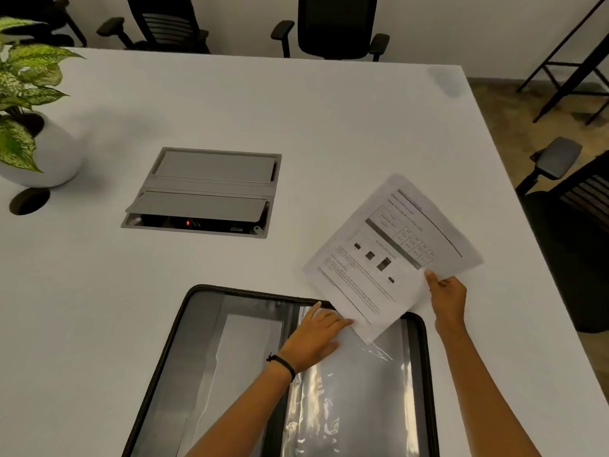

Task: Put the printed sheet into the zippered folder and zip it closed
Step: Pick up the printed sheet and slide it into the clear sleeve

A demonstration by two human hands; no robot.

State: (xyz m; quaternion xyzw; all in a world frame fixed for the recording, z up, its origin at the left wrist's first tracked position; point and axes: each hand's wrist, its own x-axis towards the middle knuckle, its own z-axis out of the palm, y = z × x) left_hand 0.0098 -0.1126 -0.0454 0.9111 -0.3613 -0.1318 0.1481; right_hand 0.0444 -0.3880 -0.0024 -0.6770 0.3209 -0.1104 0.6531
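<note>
**Printed sheet held at the open folder's far right corner**

The zippered folder [197,357] lies unzipped and spread flat on the white surface [296,110], at 6 o'clock in the view. Its black zip edge runs round the rim. The left half is a grey panel with a pocket, and the right half is covered by a glossy clear sleeve [362,407].

The printed sheet [392,255] sits at about 4 o'clock from the middle of the view, turned on the diagonal. Its nearest corner overlaps the far right part of the folder, over the sleeve. The rest of it reaches out over the bare surface toward 1 o'clock. It carries text, a table and a few small dark pictures, too blurred to read.

The right hand [448,295] pinches the sheet at the edge facing 4 o'clock, with the thumb on top of the paper and the fingers underneath. The left hand [316,334] lies flat on the sleeve near the folder's spine, holding nothing. Its fingers are straight and point toward 2 o'clock, and the fingertips meet the sheet's near edge. A dark band [283,362] circles that wrist.

A grey hinged cable box [204,192] is set into the surface at 10 o'clock from the folder. A potted plant [29,94] with speckled leaves stands at the 9 o'clock edge of the view, beside a round cable hole [29,201]. Black office chairs [336,24] line the far side at 12 o'clock.
</note>
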